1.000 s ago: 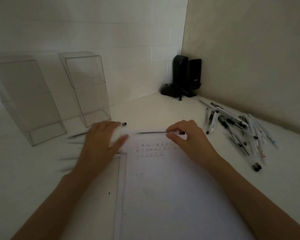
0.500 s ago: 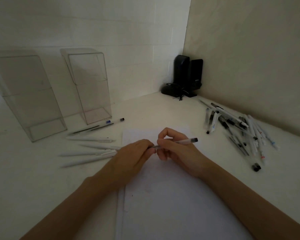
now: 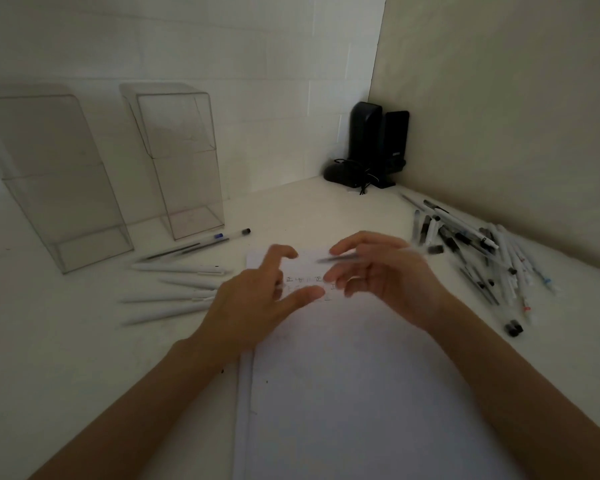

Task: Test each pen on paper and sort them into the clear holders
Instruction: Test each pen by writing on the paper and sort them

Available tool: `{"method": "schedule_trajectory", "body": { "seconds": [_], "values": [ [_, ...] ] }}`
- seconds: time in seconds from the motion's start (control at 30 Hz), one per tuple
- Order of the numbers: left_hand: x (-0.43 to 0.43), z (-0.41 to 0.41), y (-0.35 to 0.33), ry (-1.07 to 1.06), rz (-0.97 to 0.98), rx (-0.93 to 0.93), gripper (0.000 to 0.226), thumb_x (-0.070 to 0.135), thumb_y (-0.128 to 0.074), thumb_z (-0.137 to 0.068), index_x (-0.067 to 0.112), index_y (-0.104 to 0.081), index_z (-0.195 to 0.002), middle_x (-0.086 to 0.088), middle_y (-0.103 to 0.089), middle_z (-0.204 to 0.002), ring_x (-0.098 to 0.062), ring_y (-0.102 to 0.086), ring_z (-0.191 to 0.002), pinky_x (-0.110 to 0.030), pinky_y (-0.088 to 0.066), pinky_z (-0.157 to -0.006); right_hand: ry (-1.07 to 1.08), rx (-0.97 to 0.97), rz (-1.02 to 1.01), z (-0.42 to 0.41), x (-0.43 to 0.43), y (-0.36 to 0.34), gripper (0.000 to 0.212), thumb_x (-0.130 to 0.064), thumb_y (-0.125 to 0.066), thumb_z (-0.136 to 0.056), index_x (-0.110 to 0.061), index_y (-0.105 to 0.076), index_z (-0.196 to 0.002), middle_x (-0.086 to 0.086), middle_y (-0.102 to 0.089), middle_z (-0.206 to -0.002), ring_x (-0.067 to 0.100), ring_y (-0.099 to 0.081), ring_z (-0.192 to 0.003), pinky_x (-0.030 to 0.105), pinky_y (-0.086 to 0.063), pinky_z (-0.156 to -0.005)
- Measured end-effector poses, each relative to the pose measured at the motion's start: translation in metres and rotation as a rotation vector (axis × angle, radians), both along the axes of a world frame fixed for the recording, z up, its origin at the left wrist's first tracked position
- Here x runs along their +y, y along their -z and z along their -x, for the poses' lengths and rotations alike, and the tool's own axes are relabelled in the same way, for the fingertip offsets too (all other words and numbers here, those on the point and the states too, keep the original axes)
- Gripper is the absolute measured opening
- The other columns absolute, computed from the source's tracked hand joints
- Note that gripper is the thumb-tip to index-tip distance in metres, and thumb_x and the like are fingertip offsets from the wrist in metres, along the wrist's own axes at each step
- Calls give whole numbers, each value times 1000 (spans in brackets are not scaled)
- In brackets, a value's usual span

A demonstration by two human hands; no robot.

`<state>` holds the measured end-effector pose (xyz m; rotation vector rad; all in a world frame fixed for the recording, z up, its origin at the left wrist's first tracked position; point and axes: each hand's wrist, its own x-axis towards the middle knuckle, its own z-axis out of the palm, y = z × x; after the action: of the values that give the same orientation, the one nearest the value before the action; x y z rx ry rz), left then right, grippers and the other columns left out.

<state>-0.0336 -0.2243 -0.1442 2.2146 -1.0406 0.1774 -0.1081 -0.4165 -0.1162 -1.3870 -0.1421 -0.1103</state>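
Pen (image 3: 347,258) (blurred) lies across the right hand (image 3: 388,282), its grip loosely curled on it above the paper (image 3: 354,393); the left hand (image 3: 257,303) hangs spread and empty. Best pinch near the tip, then scribble beside the existing marks (image 3: 305,280).

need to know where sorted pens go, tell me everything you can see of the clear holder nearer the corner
The clear holder is a tall box of transparent plastic, as it looks, leaning back against the white wall. Nothing shows inside it. Its foot rests on the white table; thin pens lie just before it, seemingly not touching.
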Motion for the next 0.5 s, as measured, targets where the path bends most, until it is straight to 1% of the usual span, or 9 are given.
{"method": "schedule_trajectory", "body": {
  "seconds": [0.03, 0.07, 0.13, 0.17, 0.23, 0.3, 0.4, 0.47, 0.5],
  "values": [
    [2, 1, -2, -50, -17, -18, 56, 76, -32, -67, 38, -31, -108, 13, -43, -58, 1, -44, -52, -15, -31, -52, 76, -17, 16, 1, -6, -4, 15, -11, -56, -85, 2, -62, -88, 18, -68, -73, 23, -61, -60, 27, -50, -56],
    [4, 2, -2, -70, -44, -61, 60, 77, -31, -66, 38, -33, -111, 16, -45, -63, 2, -47, -58, -17, -35, -56, 181, -30, 87, 2, -10, -4, 17, -15, -61, -84, 2, -60, -84, 14, -67, -68, 20, -57, -57, 26, -47, -54],
    [5, 7, 0, 5, -138, -177, 65, 84, -24, -68, 44, -37, -117, 25, -47, -76, 2, -50, -72, -19, -36, -66, 412, 5, 341, 1, -8, 3, 26, -23, -68, -80, -2, -53, -75, 3, -57, -52, 12, -46, -45, 21, -38, -48],
    [4, 10, 2, 75, -209, -236, 69, 85, -19, -68, 46, -37, -122, 26, -44, -82, 1, -48, -78, -20, -33, -68, 483, 30, 442, -1, -3, 9, 26, -21, -69, -81, -5, -50, -72, 1, -54, -48, 9, -44, -41, 20, -37, -47],
    [0, 14, 7, 169, -383, -312, 78, 84, -12, -66, 47, -33, -131, 20, -36, -87, -2, -39, -82, -23, -26, -72, 514, 61, 533, -7, 8, 20, 24, -10, -66, -83, -9, -46, -70, 2, -55, -48, 8, -46, -41, 18, -39, -47],
    [-2, 11, 12, 171, -492, -305, 80, 84, -9, -64, 50, -26, -135, 13, -34, -90, -4, -32, -83, -27, -22, -73, 540, 69, 566, -10, 11, 25, 25, -2, -61, -79, -9, -42, -63, 5, -51, -46, 7, -43, -40, 19, -38, -47],
    [0, 8, 14, 187, -525, -264, 78, 81, -8, -65, 51, -22, -136, 12, -31, -92, -5, -29, -83, -27, -20, -72, 599, 47, 596, -14, 8, 29, 33, 0, -58, -74, -14, -36, -54, 3, -41, -42, 8, -34, -37, 18, -28, -40],
    [1, 7, 15, 217, -520, -275, 76, 80, -7, -67, 52, -22, -136, 12, -30, -90, -4, -27, -81, -26, -19, -69, 612, 34, 643, -16, 8, 34, 34, -1, -58, -74, -15, -35, -53, -2, -39, -42, 6, -32, -39, 17, -25, -39],
    [1, 6, 15, 227, -514, -280, 75, 80, -6, -68, 52, -23, -136, 12, -30, -89, -4, -27, -80, -23, -20, -69, 607, 31, 653, -18, 9, 36, 33, -1, -58, -74, -14, -36, -53, -3, -39, -41, 6, -32, -39, 16, -25, -39]
  ]
}}
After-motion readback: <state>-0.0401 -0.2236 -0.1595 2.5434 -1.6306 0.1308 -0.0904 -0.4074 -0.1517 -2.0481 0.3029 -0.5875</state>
